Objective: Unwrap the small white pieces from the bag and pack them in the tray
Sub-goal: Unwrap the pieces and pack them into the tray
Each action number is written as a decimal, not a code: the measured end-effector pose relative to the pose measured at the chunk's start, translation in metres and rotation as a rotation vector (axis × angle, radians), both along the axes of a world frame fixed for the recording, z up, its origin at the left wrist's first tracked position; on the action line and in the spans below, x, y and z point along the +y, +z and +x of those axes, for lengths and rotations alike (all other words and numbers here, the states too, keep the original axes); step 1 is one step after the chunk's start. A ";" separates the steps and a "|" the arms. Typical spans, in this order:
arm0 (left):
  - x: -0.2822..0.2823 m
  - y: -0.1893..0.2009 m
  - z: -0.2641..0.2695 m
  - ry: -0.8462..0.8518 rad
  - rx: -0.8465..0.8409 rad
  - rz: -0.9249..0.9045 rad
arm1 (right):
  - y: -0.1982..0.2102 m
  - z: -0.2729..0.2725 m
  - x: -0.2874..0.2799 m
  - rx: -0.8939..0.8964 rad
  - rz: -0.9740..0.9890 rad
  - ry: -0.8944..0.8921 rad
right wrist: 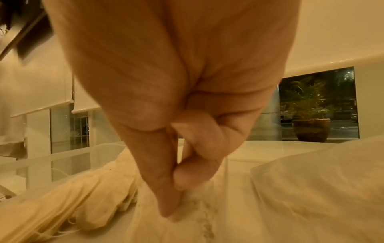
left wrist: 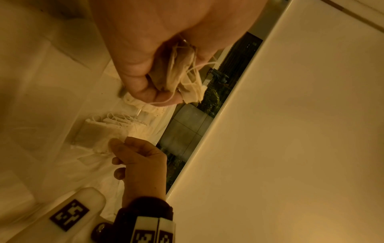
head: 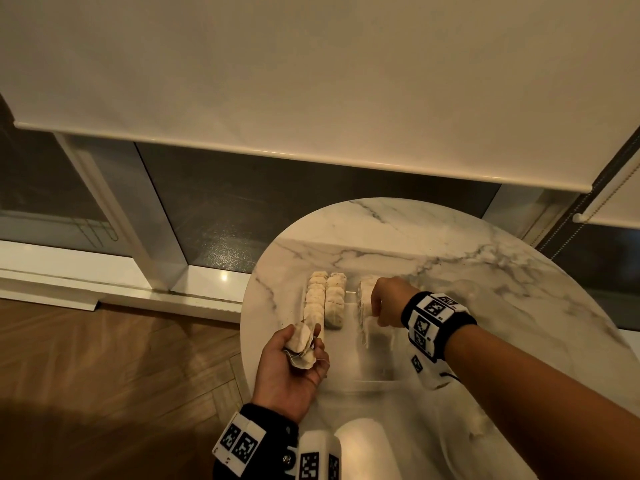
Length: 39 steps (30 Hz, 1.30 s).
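A clear tray [head: 377, 380] lies on the round marble table [head: 450, 251]. Two full rows of small white pieces [head: 325, 299] stand in its left half, and a shorter third row [head: 364, 299] stands to their right. My left hand [head: 294, 365] hovers over the tray's near left corner, palm up, gripping a bundle of white pieces [head: 302, 344] [left wrist: 182, 78] with loose strings. My right hand [head: 379, 313] [right wrist: 172, 189] reaches down onto the third row with fingers curled. In the left wrist view its fingertips [left wrist: 116, 143] pinch the top edge of the front piece [left wrist: 93, 136].
A crumpled clear plastic bag [head: 464, 417] [right wrist: 311, 189] lies on the table under my right forearm. The table's left edge [head: 247, 317] runs close to the tray, with wooden floor [head: 121, 358] below. A window and its lowered roller blind [head: 311, 81] stand behind the table.
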<state>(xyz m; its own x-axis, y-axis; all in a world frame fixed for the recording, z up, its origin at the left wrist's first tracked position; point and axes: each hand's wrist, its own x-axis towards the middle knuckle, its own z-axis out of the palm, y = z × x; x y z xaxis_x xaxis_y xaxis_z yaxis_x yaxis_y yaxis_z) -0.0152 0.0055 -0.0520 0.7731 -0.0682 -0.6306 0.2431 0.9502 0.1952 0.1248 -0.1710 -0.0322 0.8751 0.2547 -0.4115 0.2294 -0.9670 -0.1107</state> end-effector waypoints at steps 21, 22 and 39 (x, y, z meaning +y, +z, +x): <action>0.002 0.002 -0.002 -0.019 -0.016 0.001 | 0.008 0.013 -0.001 -0.149 0.169 -0.186; 0.003 0.002 -0.002 -0.021 -0.022 0.006 | 0.011 0.011 -0.002 -0.177 0.235 -0.222; -0.029 0.012 -0.005 -0.179 -0.196 0.118 | 0.028 -0.126 -0.003 -0.154 1.028 -0.279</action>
<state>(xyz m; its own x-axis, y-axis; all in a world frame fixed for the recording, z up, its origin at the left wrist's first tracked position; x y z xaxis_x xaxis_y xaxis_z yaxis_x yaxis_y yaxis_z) -0.0207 -0.0230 -0.0396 0.8634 -0.1502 -0.4816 0.3519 0.8634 0.3616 -0.0009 -0.1741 -0.0043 0.9799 0.1996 0.0055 0.0961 -0.4471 -0.8893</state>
